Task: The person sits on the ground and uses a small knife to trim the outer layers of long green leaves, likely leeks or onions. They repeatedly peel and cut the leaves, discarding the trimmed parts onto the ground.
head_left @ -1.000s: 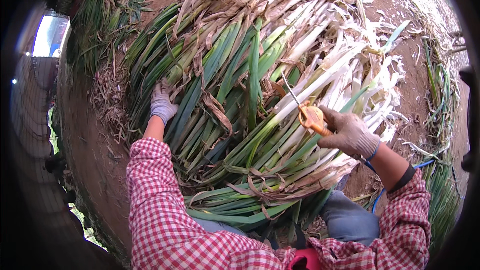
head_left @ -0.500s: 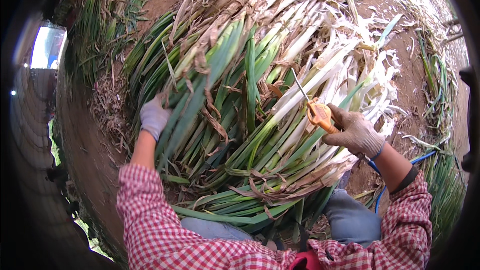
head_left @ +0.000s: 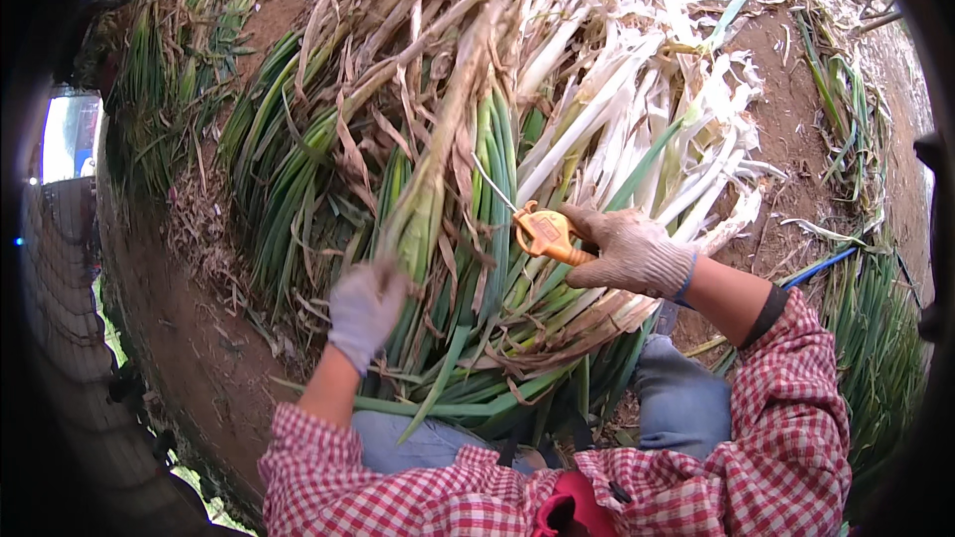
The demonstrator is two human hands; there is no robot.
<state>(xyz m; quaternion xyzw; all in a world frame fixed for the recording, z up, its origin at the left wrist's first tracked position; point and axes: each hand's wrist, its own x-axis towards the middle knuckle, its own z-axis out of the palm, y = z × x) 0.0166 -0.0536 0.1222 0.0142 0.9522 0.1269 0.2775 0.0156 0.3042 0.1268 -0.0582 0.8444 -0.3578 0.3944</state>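
A large heap of long green onions (head_left: 617, 119) lies before me, white ends to the right and green leaves to the left. My left hand (head_left: 368, 308), in a pale glove and smeared by motion, is closed round the leafy end of a green onion (head_left: 426, 194). That stalk slants up and away from me, with dry brown leaves hanging about it. In my right hand (head_left: 637, 251), gloved and dirty, is an orange air blow gun (head_left: 547, 235). Its thin metal nozzle points up and left toward the held stalk.
A blue hose (head_left: 818, 267) runs off to the right. More green onion leaves (head_left: 875, 323) lie at the right and a further pile (head_left: 164, 109) at the far left. Brown soil (head_left: 189, 338) with scattered peelings surrounds the heap. My knees (head_left: 681, 398) are close to its near edge.
My left hand has moved right and nearer me, bringing a green onion out over the heap. My right hand has shifted left with the air blow gun. The view has moved slightly.
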